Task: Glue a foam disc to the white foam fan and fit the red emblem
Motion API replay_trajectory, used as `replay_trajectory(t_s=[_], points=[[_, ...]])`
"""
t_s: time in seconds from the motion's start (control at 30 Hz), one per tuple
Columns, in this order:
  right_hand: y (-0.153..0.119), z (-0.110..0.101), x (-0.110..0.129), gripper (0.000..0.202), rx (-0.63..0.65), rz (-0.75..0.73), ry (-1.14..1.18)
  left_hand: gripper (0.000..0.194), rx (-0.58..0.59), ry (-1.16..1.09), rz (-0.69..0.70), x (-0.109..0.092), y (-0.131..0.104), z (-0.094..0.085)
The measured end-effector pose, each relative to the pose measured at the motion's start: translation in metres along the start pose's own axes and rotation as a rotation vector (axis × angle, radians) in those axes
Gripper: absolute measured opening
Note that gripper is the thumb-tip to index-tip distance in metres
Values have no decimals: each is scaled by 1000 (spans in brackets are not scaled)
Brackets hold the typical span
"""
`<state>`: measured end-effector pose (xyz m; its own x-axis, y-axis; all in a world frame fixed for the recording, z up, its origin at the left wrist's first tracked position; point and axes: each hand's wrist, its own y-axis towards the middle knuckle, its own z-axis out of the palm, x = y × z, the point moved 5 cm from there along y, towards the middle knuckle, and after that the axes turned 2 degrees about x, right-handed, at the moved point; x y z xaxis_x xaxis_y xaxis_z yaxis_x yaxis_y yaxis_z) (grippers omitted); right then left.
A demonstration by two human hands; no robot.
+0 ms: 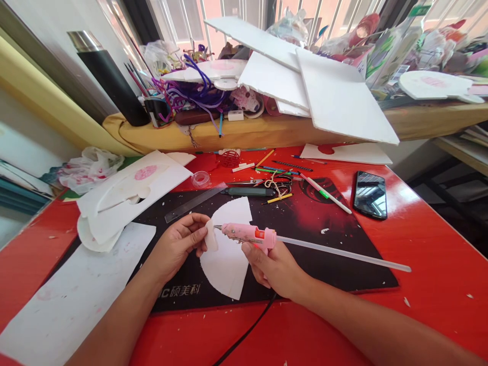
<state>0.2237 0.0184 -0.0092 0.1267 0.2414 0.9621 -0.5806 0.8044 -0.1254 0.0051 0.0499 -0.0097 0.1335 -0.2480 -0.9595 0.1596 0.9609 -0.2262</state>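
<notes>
Between the thumb and fingers of my left hand (185, 241) is a small white foam piece (211, 237), held on edge. My right hand (277, 265) is wrapped round the grip of a pink hot glue gun (246, 234). The gun's metal nozzle meets or nearly meets the small piece; I cannot tell whether they touch. A long translucent glue stick (343, 254) sticks out of the gun's back to the right. Under both hands a white fan-shaped foam board (232, 267) lies on a black desk mat (183, 279).
Behind the hands lie a clear ruler (196, 202), a dark green cutter (249, 191), scissors (246, 183), a tape roll (201, 179) and pens. A phone (370, 194) rests at right. White boards (110, 203) are stacked at left. A black cord (247, 333) crosses the front.
</notes>
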Motion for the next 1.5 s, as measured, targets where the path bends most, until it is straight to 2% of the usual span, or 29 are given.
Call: replay_trajectory(t_s=[0.2,0.5,0.8,1.5], points=[[2,1,-5,62,38,-25,77,40,0,-4,7,0,0,-1],[3,-1,-15,49,32,6,123,40,-5,-12,0,-1,0,0],[4,1,-6,53,20,4,100,40,-5,-14,0,1,0,-2],[3,0,-9,57,-61,34,136,43,-7,-4,-5,2,0,-1]])
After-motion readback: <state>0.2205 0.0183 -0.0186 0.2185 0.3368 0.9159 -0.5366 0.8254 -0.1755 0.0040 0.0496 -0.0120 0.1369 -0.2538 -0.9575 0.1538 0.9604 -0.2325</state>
